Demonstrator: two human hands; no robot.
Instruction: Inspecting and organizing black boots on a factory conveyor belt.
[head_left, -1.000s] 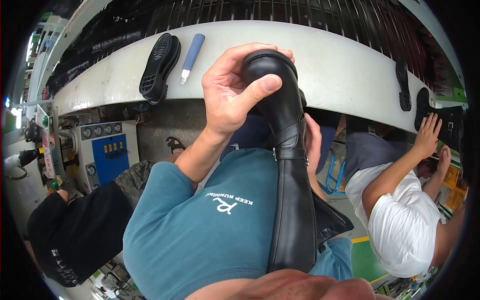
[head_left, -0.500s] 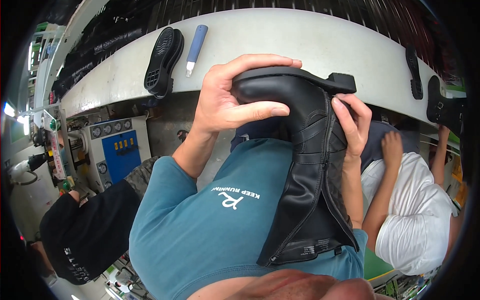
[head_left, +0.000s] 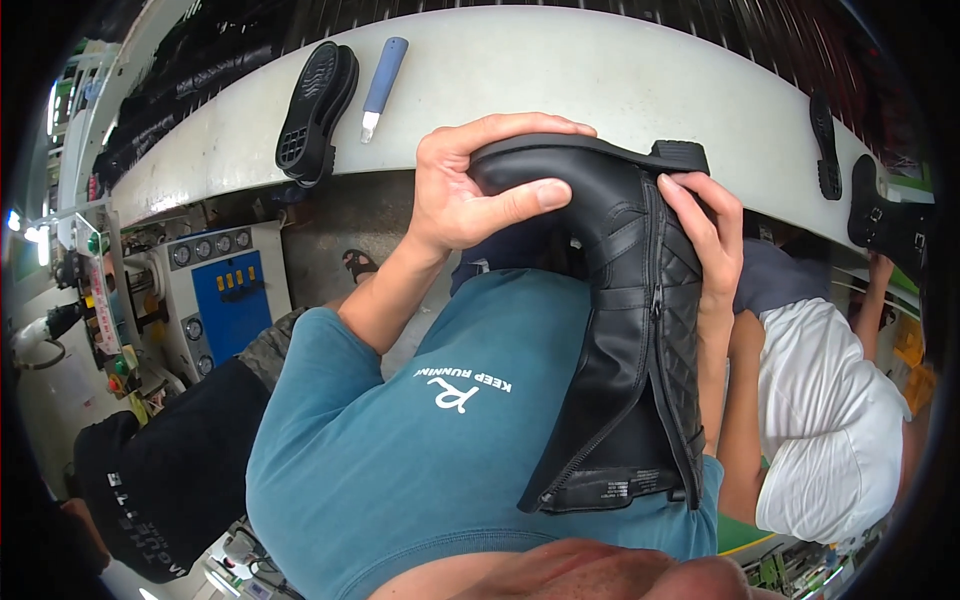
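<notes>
A tall black boot (head_left: 620,270) lies sole-up between my hands, its shaft hanging toward my chest. My left hand (head_left: 470,185) wraps the toe, fingers over the sole and thumb along the upper. Just below the block heel, my right hand (head_left: 712,235) grips the back of the boot, with part of the palm hidden behind it. The side zip is partly undone and the shaft gapes at the top. On the white bench lie a black shoe sole (head_left: 318,112) and a blue-handled knife (head_left: 384,90) with a short pale blade.
The white curved bench (head_left: 560,70) runs across in front of me. At its right end are another black sole (head_left: 825,145) and a buckled boot (head_left: 880,215). A person in white (head_left: 830,420) works at right, one in black (head_left: 170,470) at left, near a gauge-fitted machine (head_left: 225,290).
The boot has turned slightly in my hands, showing more of its quilted back side. Both hands keep their hold. The sole and knife appear a little further up and left.
</notes>
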